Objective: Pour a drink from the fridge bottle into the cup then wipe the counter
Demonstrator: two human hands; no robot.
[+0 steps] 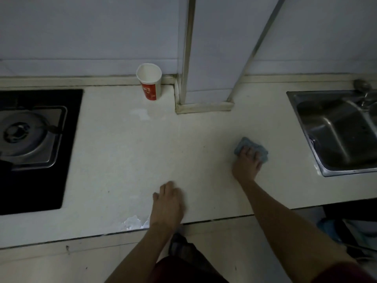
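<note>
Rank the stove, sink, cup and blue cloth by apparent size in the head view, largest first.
1. Stove and sink: both cut by the frame edges, too close to rank.
2. Cup.
3. Cloth, though the right hand covers part, so unsure.

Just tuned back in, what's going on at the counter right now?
A person is on the wiping step. The right hand presses a blue cloth onto the counter, close to the sink. The left hand rests flat near the counter's front edge, holding nothing. The red and white cup stands upright at the back by the wall. No bottle is in view.
</note>
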